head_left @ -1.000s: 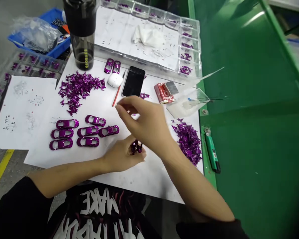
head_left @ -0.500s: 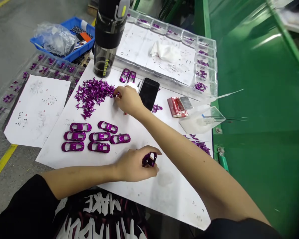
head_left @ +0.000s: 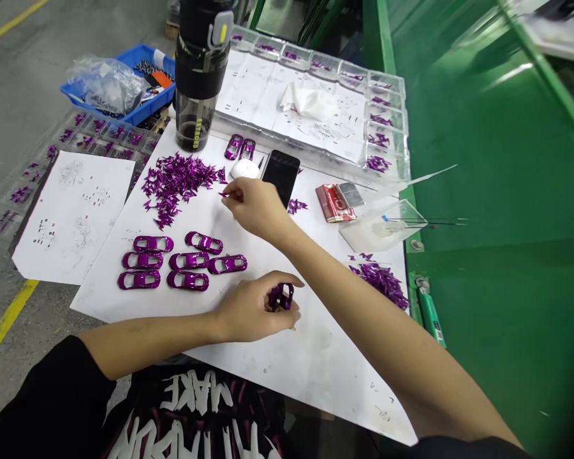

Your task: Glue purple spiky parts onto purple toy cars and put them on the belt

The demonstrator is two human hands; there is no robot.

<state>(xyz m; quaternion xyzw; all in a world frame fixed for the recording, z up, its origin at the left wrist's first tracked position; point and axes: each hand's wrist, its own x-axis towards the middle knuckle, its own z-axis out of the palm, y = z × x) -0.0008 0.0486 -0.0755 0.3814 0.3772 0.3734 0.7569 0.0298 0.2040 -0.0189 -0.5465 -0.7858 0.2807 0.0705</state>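
My right hand's fingertips [head_left: 230,198] were pinched together on a tiny purple sliver [head_left: 222,194], just beside the heap of purple pieces [head_left: 176,182]. My left hand [head_left: 251,312] had its fingers curled, clamped on a purple car shell [head_left: 280,296], over the white sheet [head_left: 316,376]. Seven more shells [head_left: 153,244] lay left of center; black phone [head_left: 281,175] upper center.
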